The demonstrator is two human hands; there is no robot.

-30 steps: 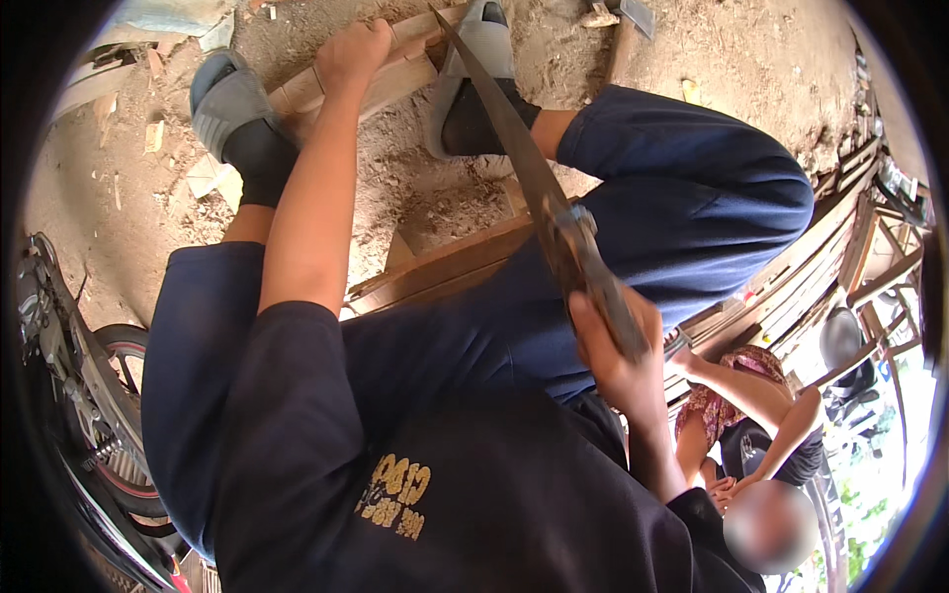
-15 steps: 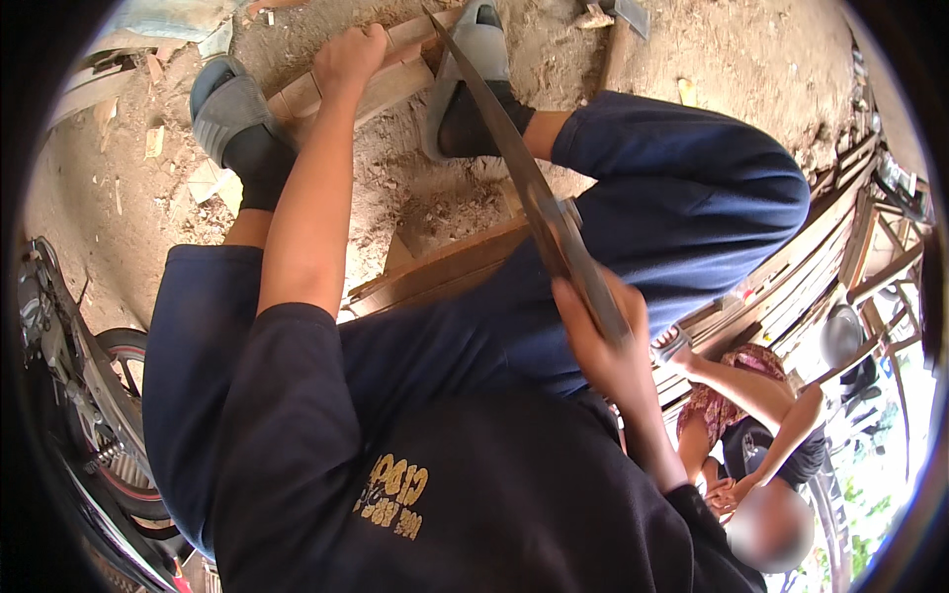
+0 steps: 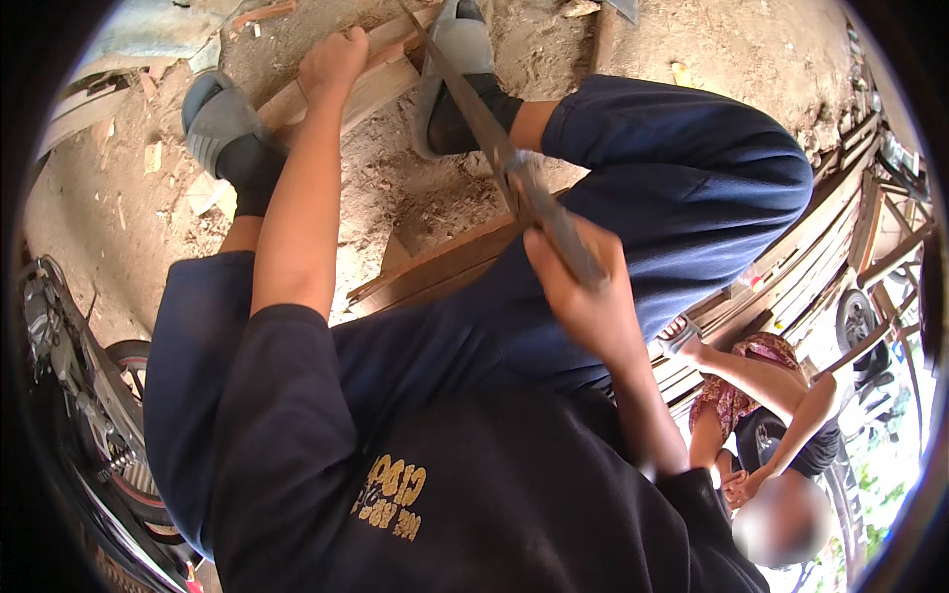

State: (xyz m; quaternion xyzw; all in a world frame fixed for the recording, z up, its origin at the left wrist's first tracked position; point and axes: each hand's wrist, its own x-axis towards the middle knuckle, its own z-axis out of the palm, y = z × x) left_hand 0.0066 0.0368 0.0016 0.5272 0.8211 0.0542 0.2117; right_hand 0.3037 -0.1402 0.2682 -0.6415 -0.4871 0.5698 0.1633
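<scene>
At far left stood a motorbike [image 3: 96, 410]. Our left grip [image 3: 333, 67] was curled at a wooden plank [image 3: 381, 91] between our sandals [image 3: 225, 119]; we could not tell what it enclosed. We held the long-bladed tool [image 3: 473, 121] slantwise, its handle [image 3: 552, 219] inside our closed right grip [image 3: 583, 287]. Farther right sat another person [image 3: 766, 361].

Rough woodworking spot
From afar I see boards [image 3: 381, 96] on bare earth [image 3: 732, 49], wood scraps [image 3: 152, 156], stacked planks [image 3: 806, 259] and a motorcycle [image 3: 87, 400].
</scene>
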